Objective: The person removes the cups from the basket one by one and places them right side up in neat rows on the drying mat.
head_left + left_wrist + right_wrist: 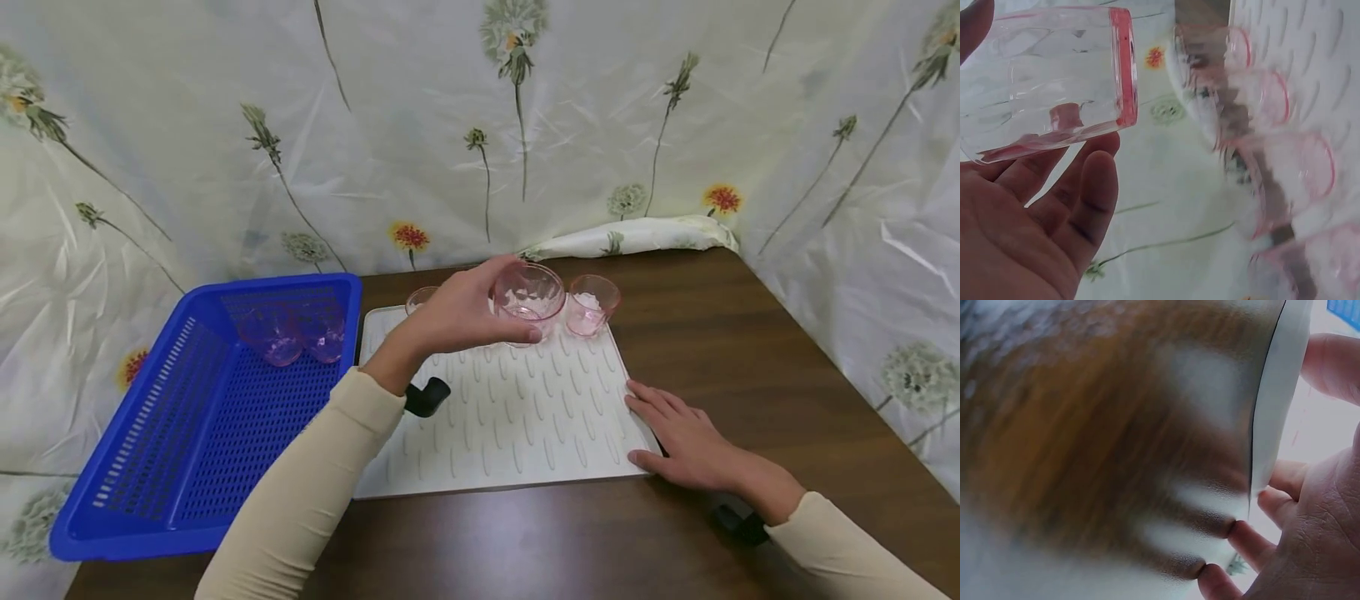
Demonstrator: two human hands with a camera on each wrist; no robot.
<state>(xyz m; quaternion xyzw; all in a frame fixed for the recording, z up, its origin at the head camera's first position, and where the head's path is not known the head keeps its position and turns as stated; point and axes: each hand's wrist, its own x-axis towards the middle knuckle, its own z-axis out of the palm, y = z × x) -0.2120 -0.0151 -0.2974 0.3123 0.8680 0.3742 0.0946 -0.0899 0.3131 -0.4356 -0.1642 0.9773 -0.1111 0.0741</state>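
Note:
My left hand (476,312) grips a clear pink-tinted glass (531,292) between thumb and fingers, over the far part of a white ridged drying mat (517,417). In the left wrist view the held glass (1066,75) lies sideways across the picture, its thick pink base at the right. Another pink glass (592,307) stands on the mat just right of the held one. A further glass (420,298) is partly hidden behind the left hand. My right hand (690,442) rests at the mat's right edge, fingertips touching it and fingers extended.
A blue plastic basket (206,417) stands left of the mat, with two pink glasses (273,337) at its far end. The left wrist view shows several glasses (1297,181) in a row on the mat. Behind the brown table (720,333) hangs a flowered sheet (450,125).

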